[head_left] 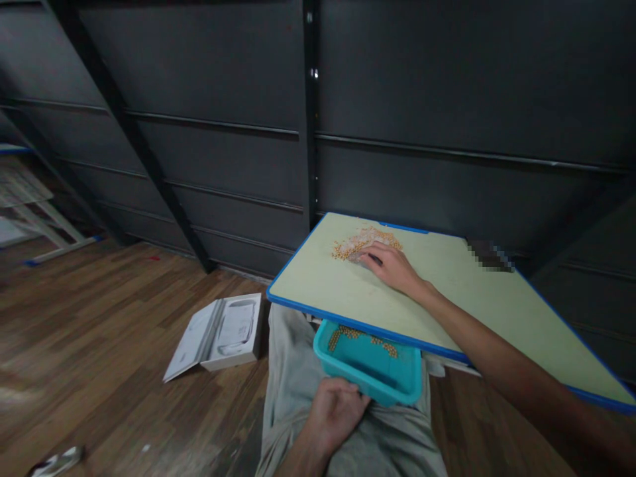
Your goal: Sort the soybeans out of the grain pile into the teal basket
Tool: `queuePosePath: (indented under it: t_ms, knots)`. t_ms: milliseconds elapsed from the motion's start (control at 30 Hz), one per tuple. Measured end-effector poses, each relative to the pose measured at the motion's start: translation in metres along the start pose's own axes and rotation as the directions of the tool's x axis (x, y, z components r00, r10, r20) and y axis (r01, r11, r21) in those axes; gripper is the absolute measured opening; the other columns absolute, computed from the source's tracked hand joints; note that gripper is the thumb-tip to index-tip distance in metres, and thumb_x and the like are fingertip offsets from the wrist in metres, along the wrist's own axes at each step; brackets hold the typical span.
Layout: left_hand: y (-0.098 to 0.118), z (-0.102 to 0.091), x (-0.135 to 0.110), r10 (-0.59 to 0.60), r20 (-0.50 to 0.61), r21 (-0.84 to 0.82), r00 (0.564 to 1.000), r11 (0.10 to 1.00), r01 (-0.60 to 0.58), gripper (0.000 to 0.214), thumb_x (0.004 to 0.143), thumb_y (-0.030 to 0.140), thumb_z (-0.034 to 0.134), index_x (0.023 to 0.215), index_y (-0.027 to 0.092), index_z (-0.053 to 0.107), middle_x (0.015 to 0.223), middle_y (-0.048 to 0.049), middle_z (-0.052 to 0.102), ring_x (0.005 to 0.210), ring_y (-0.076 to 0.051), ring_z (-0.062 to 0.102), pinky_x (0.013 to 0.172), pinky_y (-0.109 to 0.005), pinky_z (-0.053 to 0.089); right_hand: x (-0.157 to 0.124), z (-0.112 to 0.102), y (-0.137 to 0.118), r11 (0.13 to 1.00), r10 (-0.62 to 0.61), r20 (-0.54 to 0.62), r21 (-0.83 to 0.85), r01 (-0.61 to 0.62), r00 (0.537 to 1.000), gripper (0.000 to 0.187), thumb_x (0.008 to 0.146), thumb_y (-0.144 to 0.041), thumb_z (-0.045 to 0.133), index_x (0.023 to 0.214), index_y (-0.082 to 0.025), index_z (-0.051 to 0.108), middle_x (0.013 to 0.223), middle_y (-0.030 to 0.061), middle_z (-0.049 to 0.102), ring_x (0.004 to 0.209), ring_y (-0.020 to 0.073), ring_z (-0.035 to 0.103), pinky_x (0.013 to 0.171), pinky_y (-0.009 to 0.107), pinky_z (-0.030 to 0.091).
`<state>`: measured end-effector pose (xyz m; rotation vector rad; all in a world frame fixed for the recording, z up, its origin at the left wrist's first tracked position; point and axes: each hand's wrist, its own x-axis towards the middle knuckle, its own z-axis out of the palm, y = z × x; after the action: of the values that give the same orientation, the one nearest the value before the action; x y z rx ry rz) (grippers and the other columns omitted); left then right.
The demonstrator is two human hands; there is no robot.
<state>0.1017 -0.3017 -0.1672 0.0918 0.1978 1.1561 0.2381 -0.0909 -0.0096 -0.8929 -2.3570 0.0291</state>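
Golden beads (342, 250) are heaped with some paler bits on the pale green tabletop (305, 275), toward its far edge, and more sit in the teal tray (395, 393) below. Right hand (390, 264) is curled closed around some small dark tool (375, 260) at the pile. Left hand (338, 407) is half curled against the tray's near side, fingers partly hidden, so can't tell if it's gripping.

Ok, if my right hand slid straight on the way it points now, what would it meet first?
Probably the scattered beads on the table, just ahead of your right hand; depth is unclear, so it may be touching them.
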Motion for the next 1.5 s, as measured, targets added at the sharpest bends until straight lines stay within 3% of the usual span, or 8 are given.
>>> queuePosePath:
  t_ms: [233, 500, 733, 1200, 1500]
  knots:
    - [0.001, 0.002, -0.001, -0.011, -0.021, -0.009, 1.000, 1.000, 0.011, 0.035, 0.058, -0.003, 0.050, 0.080, 0.020, 0.064, 0.073, 0.0001, 0.073, 0.081, -0.016, 0.066, 0.093, -0.036, 0.044, -0.002, 0.003, 0.009, 0.996, 0.067, -0.127, 0.074, -0.058, 0.990, 0.028, 0.098, -0.026, 0.040, 0.114, -0.020, 0.062, 0.105, 0.0085, 0.060, 0.100, 0.0226, 0.057, 0.089, 0.036, 0.044]
    - [0.000, 0.004, -0.001, -0.007, -0.020, -0.004, 1.000, 1.000, 0.007, 0.054, 0.058, -0.004, 0.048, 0.103, 0.021, 0.064, 0.095, -0.0024, 0.075, 0.100, -0.020, 0.065, 0.103, -0.041, 0.038, -0.002, 0.012, 0.010, 0.993, 0.069, -0.159, 0.107, -0.052, 0.985, 0.032, 0.094, -0.020, 0.042, 0.120, -0.022, 0.062, 0.100, 0.0080, 0.058, 0.097, 0.0230, 0.057, 0.088, 0.037, 0.044]
    - [0.001, 0.003, -0.002, -0.017, -0.031, -0.006, 0.999, 1.000, 0.017, 0.055, 0.057, -0.004, 0.048, 0.103, 0.021, 0.065, 0.091, -0.0012, 0.075, 0.094, -0.019, 0.066, 0.103, -0.041, 0.039, -0.001, 0.012, 0.012, 0.989, 0.086, -0.206, 0.134, -0.059, 0.975, 0.029, 0.095, -0.025, 0.048, 0.118, -0.023, 0.064, 0.103, 0.0073, 0.063, 0.098, 0.0221, 0.058, 0.088, 0.037, 0.045]
    - [0.002, 0.008, -0.002, -0.022, -0.064, -0.004, 0.998, 1.000, 0.022, 0.039, 0.056, -0.003, 0.049, 0.083, 0.020, 0.066, 0.075, -0.0002, 0.073, 0.088, -0.017, 0.065, 0.098, -0.038, 0.040, -0.002, 0.013, 0.014, 0.987, 0.086, -0.165, 0.150, -0.062, 0.983, 0.025, 0.093, -0.024, 0.052, 0.113, -0.023, 0.067, 0.108, 0.0063, 0.068, 0.100, 0.0222, 0.061, 0.089, 0.038, 0.045]
    - [0.002, 0.007, -0.001, -0.012, -0.049, -0.013, 0.999, 1.000, 0.011, 0.051, 0.055, -0.005, 0.048, 0.095, 0.021, 0.067, 0.078, 0.0006, 0.073, 0.092, -0.017, 0.065, 0.103, -0.039, 0.038, -0.003, 0.014, 0.012, 0.981, 0.099, -0.154, 0.181, -0.070, 0.983, 0.024, 0.092, -0.023, 0.053, 0.111, -0.022, 0.067, 0.102, 0.0060, 0.068, 0.093, 0.0208, 0.062, 0.084, 0.036, 0.046]
